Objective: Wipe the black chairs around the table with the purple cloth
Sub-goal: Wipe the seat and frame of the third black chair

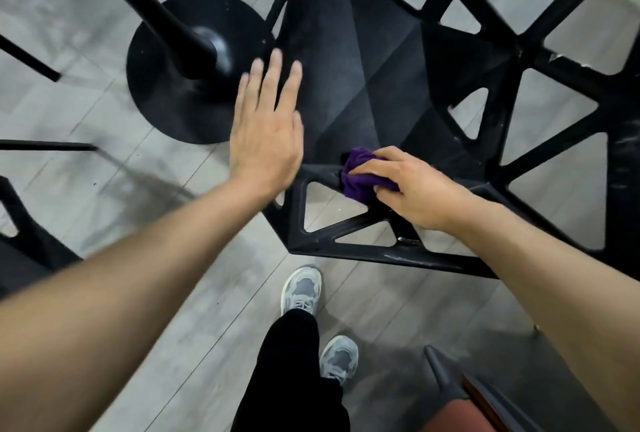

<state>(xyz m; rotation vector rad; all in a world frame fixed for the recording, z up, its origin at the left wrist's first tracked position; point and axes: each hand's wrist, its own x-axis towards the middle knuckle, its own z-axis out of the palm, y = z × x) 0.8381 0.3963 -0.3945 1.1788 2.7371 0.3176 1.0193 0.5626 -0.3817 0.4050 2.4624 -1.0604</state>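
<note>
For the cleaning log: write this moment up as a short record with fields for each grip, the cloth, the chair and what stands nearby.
black chair: upright on grey floor, open triangular frame
purple cloth: bunched, pressed on the chair frame at the seat's near edge
right grip: curled round the cloth
left grip: fingers straight, over the seat's left edge; contact unclear
nearby: round black table base left of the chair; grey shoes below
</note>
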